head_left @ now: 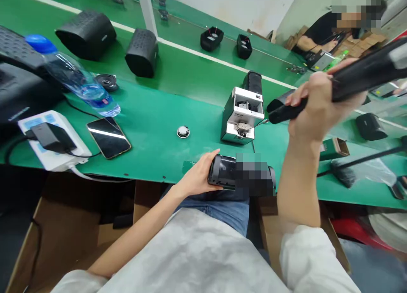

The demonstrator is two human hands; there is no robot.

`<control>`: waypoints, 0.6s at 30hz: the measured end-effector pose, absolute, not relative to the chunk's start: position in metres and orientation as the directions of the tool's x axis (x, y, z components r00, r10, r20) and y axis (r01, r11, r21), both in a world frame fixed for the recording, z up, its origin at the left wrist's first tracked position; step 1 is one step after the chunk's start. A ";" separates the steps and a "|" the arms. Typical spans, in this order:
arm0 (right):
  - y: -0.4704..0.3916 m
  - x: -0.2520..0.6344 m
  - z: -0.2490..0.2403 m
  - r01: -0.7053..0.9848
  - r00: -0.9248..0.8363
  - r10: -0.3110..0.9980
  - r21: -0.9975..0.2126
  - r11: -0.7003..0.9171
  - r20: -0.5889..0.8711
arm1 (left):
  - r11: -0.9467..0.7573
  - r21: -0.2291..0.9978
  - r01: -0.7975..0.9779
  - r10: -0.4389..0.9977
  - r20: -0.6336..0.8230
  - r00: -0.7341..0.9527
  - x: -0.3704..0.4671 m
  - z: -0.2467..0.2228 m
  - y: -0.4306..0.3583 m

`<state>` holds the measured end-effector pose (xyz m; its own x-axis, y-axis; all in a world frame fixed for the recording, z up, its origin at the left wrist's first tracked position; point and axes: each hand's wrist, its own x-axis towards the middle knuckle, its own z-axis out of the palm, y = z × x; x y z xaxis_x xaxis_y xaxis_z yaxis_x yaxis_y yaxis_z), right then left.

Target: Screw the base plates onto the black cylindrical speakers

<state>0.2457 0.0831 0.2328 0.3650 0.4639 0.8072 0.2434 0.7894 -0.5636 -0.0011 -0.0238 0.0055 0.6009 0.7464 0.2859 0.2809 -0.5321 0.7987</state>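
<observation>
From my remote seat I see the left hand (200, 174) closed on the left end of a black device (222, 169), thumb along its upper edge and fingers beneath its lower edge; the device lies at the near edge of the green table (155, 144), its right part blurred out; I see the right hand (318, 102) raised well apart from it, fingers wrapped around a long black object (365, 74); I cannot tell whether the dark piece by those fingertips belongs to it; a silver machine (243, 119) stands beyond the device.
</observation>
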 end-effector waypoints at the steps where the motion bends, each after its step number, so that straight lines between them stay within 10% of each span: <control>1: 0.086 0.246 0.229 0.264 0.337 0.506 -0.596 0.758 0.794 | -0.529 0.798 0.289 0.748 0.277 0.603 -0.001 0.006 -0.023; 18: 0.020 0.247 0.243 0.072 0.425 0.658 -0.748 0.660 0.622 | -0.553 0.788 0.270 0.735 0.310 0.603 -0.001 0.006 -0.020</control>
<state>0.2469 0.0201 0.2431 0.4254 0.6576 0.6218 0.0722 0.6602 -0.7476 -0.0010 -0.0196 0.0059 0.6028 0.7353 0.3098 0.2701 -0.5533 0.7879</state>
